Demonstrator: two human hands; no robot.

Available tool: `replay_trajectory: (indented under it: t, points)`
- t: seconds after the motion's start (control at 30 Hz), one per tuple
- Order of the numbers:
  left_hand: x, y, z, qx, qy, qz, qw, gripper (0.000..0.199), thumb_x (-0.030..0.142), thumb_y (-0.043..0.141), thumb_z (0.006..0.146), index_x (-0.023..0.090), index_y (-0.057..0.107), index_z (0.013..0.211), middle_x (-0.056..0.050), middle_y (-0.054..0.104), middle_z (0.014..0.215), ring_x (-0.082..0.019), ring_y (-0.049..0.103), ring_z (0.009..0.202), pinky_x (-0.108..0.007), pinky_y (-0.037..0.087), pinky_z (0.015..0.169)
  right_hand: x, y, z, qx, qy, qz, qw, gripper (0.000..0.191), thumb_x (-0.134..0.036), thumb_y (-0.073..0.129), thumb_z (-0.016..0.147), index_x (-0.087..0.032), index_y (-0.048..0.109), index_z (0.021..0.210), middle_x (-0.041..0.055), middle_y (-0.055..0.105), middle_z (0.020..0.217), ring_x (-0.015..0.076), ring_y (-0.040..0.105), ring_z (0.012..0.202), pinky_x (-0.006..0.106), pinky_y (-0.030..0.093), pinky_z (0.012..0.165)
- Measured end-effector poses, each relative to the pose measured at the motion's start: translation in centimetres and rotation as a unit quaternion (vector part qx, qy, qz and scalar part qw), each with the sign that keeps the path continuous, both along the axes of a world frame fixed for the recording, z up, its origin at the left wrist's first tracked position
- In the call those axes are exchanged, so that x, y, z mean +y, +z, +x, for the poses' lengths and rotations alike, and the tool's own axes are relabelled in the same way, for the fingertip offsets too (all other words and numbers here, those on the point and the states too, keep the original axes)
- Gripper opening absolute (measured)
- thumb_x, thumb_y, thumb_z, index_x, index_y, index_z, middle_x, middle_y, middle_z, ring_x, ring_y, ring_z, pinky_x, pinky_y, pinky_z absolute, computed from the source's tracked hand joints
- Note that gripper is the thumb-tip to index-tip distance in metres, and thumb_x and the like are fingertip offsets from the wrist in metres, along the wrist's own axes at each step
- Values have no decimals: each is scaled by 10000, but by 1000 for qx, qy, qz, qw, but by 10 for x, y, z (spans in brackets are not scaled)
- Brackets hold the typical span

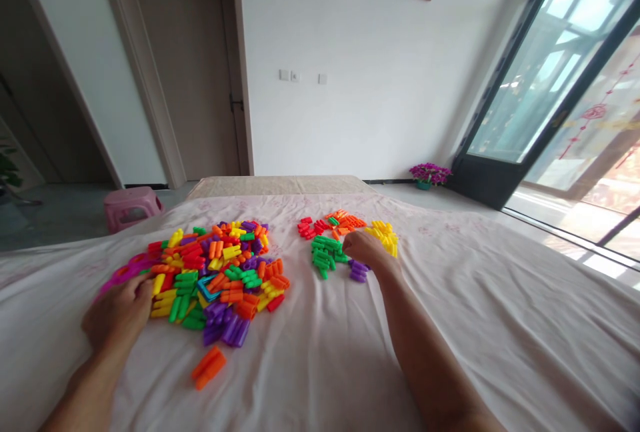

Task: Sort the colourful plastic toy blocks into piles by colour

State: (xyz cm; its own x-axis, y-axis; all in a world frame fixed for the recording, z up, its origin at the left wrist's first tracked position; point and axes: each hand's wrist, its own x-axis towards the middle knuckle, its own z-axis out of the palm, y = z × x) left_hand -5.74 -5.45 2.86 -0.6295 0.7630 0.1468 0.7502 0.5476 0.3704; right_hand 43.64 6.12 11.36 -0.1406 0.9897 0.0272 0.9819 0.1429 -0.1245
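A large mixed heap of plastic building blocks point(193, 255) in red, orange, yellow, green and purple lies on the left. At its left edge my left hand point(117, 309) is curled, fingertips against the heap by a yellow block point(158, 283); whatever they grip is hidden. My right hand point(363, 249) is closed, knuckles up, between the green blocks point(326, 253) and the yellow blocks point(387, 237); its fingertips are mostly hidden. Just below it are purple blocks point(359, 271). Behind sit red blocks point(306, 228) and orange blocks point(353, 221), with a small green piece among them.
A lone orange block point(209, 367) lies in front of the heap. Pink ring-shaped pieces point(123, 273) stick out at its left. A wrinkled pale cloth point(320, 365) covers the surface. A pink stool point(131, 209) stands beyond the left edge, and purple flowers point(430, 174) on the floor behind.
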Motion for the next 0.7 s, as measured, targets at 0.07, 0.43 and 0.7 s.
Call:
replay_trajectory:
  t: [0.07, 0.43, 0.7]
  points:
    - [0, 1, 1, 3, -3, -7, 1000, 662, 506, 200, 934, 167, 590, 1348, -195, 611, 1335, -365, 583, 1161, -471, 446, 936, -7, 3, -18, 39, 95, -10, 995, 199, -184, 571, 786, -167, 768, 803, 44, 715, 770, 148, 624, 716, 229, 353, 606]
    - [2, 1, -3, -17, 2, -7, 1000, 659, 531, 231, 924, 176, 598, 1340, -193, 609, 1349, -374, 580, 1184, -479, 444, 955, -49, -39, -113, 114, 255, -50, 959, 348, -509, 657, 850, -213, 750, 1008, 64, 719, 1019, 191, 651, 876, 232, 413, 679]
    - [3, 1, -4, -3, 3, -17, 1000, 662, 525, 222, 919, 186, 602, 1342, -185, 615, 1346, -361, 597, 1153, -464, 465, 912, -21, -34, -88, 326, 210, -147, 910, 260, -307, 614, 848, -170, 724, 1039, 26, 720, 835, 134, 647, 691, 195, 446, 592]
